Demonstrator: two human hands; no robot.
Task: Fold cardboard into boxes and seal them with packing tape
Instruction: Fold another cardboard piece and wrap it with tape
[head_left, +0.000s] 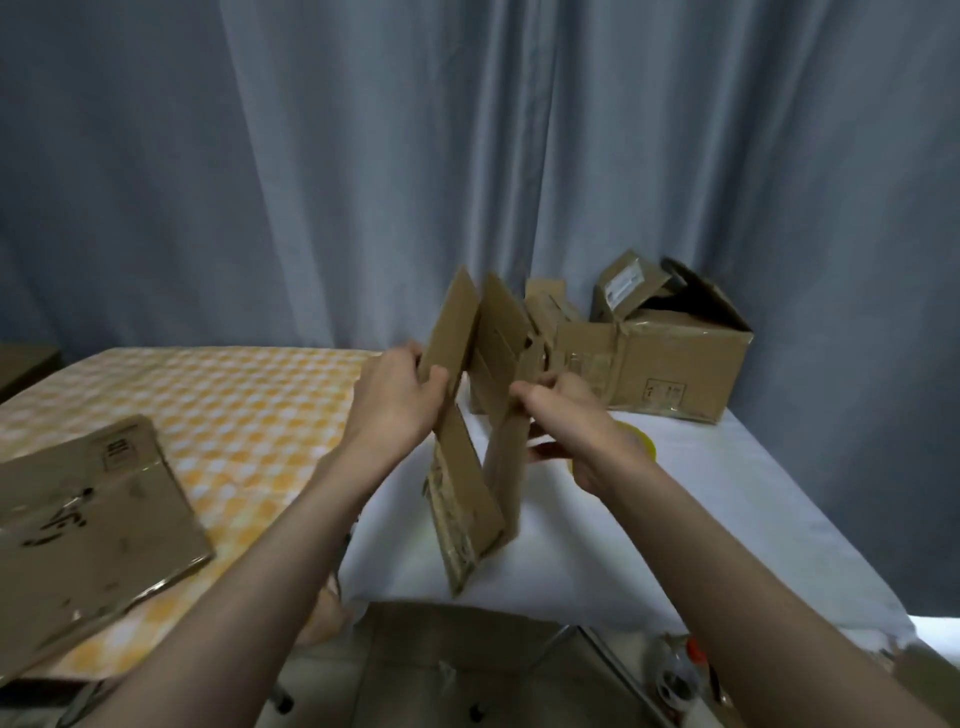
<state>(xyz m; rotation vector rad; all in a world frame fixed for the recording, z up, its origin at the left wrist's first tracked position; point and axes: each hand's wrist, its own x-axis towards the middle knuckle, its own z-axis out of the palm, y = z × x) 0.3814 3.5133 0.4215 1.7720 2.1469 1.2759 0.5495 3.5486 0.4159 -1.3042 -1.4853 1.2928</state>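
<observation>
Cardboard (470, 415), a flattened box blank partly spread so that two panels stand apart in a narrow V, is held upright in the air above the near part of the white-covered table (753, 499). The person's left hand (397, 402) grips the left panel partway up, thumb on the near face and fingers curled round the panel's edge. The right hand (576, 431) grips the right panel at about the same height, fingers curled against it; how its thumb lies cannot be told.

Behind the right hand, on that table, part of a yellow roll of packing tape (641, 441) shows. At the table's far end sits an open, crumpled carton (670, 364) with smaller cardboard pieces stuck in and beside it. To the left of the table lies an orange-and-white checked cloth (223, 410), and on it a flat cardboard sheet (88, 525) with black markings. A grey-blue curtain (363, 156) hangs behind the table.
</observation>
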